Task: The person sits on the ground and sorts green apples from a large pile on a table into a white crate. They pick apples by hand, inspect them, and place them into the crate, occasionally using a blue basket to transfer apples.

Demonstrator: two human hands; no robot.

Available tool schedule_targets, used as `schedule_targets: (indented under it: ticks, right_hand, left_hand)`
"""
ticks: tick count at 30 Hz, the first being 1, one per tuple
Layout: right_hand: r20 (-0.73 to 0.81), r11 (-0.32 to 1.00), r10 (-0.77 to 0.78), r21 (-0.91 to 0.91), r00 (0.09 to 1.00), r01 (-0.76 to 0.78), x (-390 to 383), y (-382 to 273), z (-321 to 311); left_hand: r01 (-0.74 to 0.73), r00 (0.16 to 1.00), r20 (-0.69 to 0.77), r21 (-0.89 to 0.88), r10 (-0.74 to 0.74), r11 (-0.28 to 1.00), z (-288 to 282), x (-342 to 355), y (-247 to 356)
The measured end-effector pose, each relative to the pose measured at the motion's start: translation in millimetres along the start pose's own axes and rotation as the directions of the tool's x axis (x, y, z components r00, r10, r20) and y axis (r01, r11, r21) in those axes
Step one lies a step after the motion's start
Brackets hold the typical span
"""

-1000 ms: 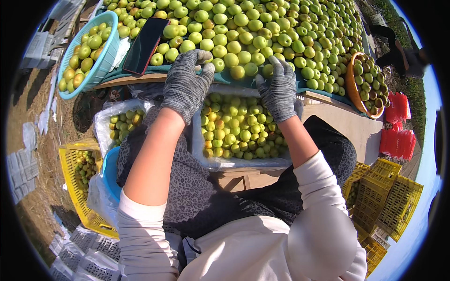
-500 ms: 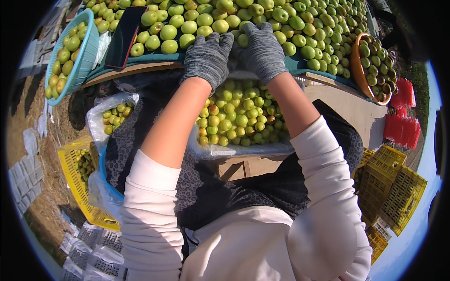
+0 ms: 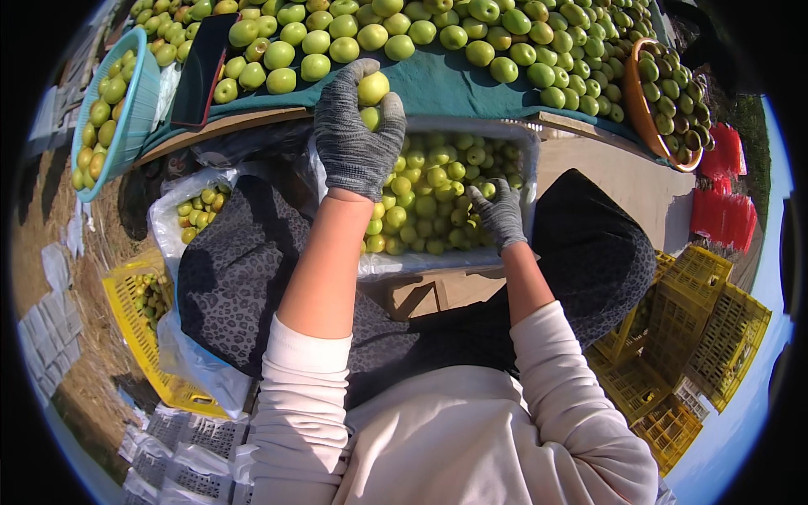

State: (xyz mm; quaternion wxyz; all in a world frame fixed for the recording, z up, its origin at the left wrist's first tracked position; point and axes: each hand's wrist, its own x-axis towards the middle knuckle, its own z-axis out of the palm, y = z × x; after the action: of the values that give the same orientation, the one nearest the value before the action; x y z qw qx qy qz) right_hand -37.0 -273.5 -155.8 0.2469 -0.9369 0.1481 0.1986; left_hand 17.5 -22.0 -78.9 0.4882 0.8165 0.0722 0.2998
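Observation:
Both my hands wear grey knit gloves. My left hand (image 3: 362, 139), raised at the table's near edge, is closed round two green jujubes; the upper, yellowish jujube (image 3: 373, 87) shows between fingers and thumb. Lower and to the right, my right hand (image 3: 502, 217) is over the plastic-lined crate (image 3: 532, 160) in front of my lap. A green jujube (image 3: 488, 191) shows between its thumb and fingers. Many yellow-green jujubes (image 3: 425, 198) fill that crate. Beyond my hands, a wide heap of green jujubes (image 3: 404, 34) covers the table with its dark green cloth (image 3: 429, 88).
A phone (image 3: 202, 67) lies at the table's left, beside a blue basket of jujubes (image 3: 145, 93). An orange basket (image 3: 641, 126) stands at the right end. Yellow crates (image 3: 715, 337) are stacked at lower right; another yellow crate (image 3: 135, 337) and a lined box (image 3: 164, 206) stand left.
My left hand has lifted jujubes off the heap's near edge. My right hand has come down from the table to the crate with a jujube. Bare green cloth now shows where they were.

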Motion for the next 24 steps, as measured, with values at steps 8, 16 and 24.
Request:
schedule_targets:
  ticks: [8,16,24]
  right_hand:
    - [0.09,0.985,-0.02,-0.168,0.996,0.035,8,43,8]
    - [0.304,0.933,0.073,-0.357,0.95,0.043,-7,65,5]
    - [-0.228,0.964,-0.256,-0.134,0.939,0.23,44,18,-18]
  left_hand:
    - [0.348,0.875,0.153,0.461,-0.459,0.816,11,-100,-48]
    - [-0.201,0.644,0.456,0.876,-0.614,0.439,14,-130,-78]
    - [-0.238,0.751,0.567,0.71,-0.338,0.663,5,-147,-86]
